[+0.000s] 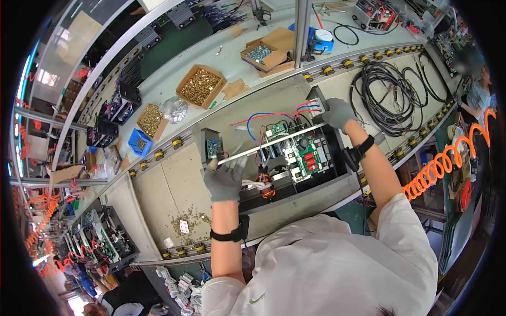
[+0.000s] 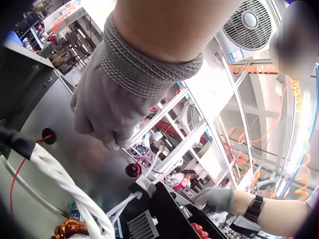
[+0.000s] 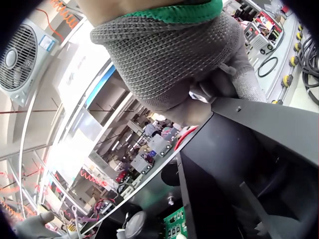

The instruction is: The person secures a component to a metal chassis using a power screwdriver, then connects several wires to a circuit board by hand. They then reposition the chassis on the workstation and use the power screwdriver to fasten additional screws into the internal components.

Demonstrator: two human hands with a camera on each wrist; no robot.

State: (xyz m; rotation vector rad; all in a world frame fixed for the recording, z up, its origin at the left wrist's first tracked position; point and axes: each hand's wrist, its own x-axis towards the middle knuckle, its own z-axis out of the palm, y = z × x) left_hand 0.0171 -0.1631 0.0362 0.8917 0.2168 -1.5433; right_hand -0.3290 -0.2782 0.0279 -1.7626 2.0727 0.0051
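Observation:
An electronics unit in a dark metal chassis (image 1: pixel 345 152) lies on the bench, with a long metal panel (image 1: pixel 274 142) standing across its middle. My gloved left hand (image 1: pixel 224 181) grips this panel near its left end; the left wrist view shows the fingers bent over its top edge. At the other end my gloved right hand (image 1: pixel 340 113) grips the metal at the corner, fingertips partly hidden. In front of the panel sit a green circuit board (image 1: pixel 295 167) with red parts and a copper-wound coil (image 1: pixel 266 187). Red and blue wires (image 1: pixel 255 116) rise behind it.
Behind the unit stand boxes of brass-coloured fasteners (image 1: pixel 200 87) and silver ones (image 1: pixel 259 54). A black cable coil (image 1: pixel 377 95) lies to the right. Small fasteners are scattered around a playing card (image 1: pixel 184 227) at front left. An orange air hose (image 1: pixel 437 166) hangs at right.

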